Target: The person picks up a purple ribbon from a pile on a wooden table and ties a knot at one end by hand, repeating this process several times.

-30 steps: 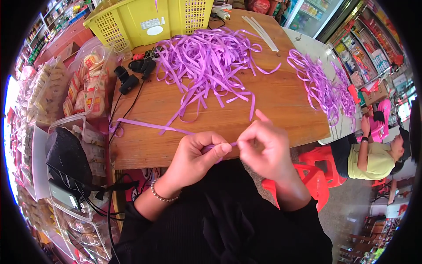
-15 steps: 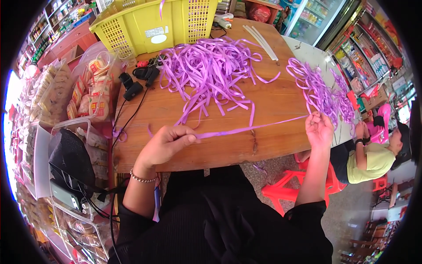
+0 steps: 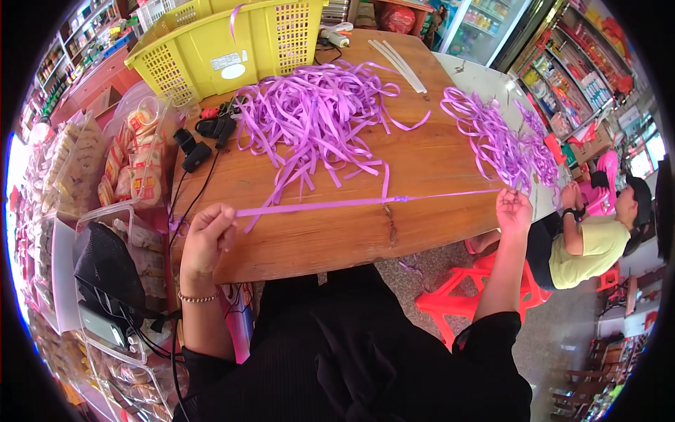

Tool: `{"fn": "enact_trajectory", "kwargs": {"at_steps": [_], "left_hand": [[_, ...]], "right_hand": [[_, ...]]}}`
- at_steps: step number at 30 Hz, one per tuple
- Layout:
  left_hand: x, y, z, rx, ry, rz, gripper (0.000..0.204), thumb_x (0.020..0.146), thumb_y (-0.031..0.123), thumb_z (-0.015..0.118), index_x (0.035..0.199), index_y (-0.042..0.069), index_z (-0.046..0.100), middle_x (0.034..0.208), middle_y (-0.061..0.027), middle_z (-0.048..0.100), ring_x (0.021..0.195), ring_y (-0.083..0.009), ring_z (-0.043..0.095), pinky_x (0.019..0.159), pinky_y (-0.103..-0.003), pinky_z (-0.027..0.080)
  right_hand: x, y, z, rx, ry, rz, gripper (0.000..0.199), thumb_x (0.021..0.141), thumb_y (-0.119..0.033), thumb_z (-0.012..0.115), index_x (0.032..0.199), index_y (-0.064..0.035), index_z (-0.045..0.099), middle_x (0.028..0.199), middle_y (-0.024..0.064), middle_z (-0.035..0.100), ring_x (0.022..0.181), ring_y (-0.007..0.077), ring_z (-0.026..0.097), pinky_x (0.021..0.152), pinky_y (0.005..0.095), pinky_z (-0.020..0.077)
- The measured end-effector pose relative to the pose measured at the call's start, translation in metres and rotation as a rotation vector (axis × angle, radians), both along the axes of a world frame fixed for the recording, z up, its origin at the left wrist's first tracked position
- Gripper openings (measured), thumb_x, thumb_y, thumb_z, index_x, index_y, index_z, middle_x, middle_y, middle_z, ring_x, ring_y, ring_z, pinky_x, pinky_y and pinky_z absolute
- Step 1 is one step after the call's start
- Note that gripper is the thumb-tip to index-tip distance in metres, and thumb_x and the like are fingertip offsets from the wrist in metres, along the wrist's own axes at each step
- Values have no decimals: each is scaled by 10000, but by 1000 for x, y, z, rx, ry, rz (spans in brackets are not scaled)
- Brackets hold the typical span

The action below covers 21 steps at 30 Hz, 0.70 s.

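Obs: one purple ribbon strip (image 3: 365, 202) is stretched taut across the near part of the wooden table (image 3: 436, 155), running from left-centre of the frame to the right-centre. A small knot (image 3: 402, 199) sits on it, a little right of the middle of the span.

Left hand (image 3: 205, 239), lower left of centre: fingers curled, ribbon end pinched between thumb and forefinger at the table's near edge. Right hand (image 3: 514, 209), right-centre: closed on the other end, just beyond the table's right edge; which fingers do the pinching I cannot tell.

Surroundings: loose pile of purple ribbon strips (image 3: 316, 119) at upper centre, some strips trailing down to touch the taut one. Second tangle of purple ribbon (image 3: 499, 137) at upper right, just above the right hand. Yellow plastic basket (image 3: 232, 49) at the top left; black cables and plugs (image 3: 207, 137) below it.

Risks (judgement):
- The strip is under tension with both arms spread wide; a hard pull could slip the knot or snap the thin ribbon at it
- Pinch grips are on short ends; if one slips, the strip recoils and the end may drop off the near edge to the floor
- Right hand sits close to the upper-right tangle; stray loops could catch on the fingers and drag that tangle off the table
- Strips hanging from the centre pile lie over the taut ribbon and may be pulled along with it
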State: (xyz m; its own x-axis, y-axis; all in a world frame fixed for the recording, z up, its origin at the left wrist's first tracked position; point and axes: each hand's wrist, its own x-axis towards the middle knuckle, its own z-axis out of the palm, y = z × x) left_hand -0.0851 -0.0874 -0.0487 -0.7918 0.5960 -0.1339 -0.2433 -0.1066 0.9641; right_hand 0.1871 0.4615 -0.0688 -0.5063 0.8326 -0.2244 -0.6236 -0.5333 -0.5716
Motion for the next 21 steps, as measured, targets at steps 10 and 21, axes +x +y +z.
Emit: {"fn": "enact_trajectory", "kwargs": {"at_steps": [10, 21], "left_hand": [[-1, 29, -13, 491, -213, 492, 80, 941, 165, 585, 973, 95, 606, 878, -20, 650, 796, -116, 631, 711, -287, 538], [32, 54, 29, 595, -125, 105, 61, 934, 114, 586, 880, 91, 605, 840, -23, 655, 610, -81, 542, 628, -265, 518]], "right_hand": [[1, 0, -22, 129, -179, -38, 145, 862, -70, 543, 726, -36, 509, 661, 51, 518, 563, 154, 471, 763, 353, 508], [-58, -113, 17, 1563, -1087, -220, 356, 854, -63, 637, 1197, -24, 550, 1070, 79, 604, 810, 120, 585, 748, 272, 485]]}}
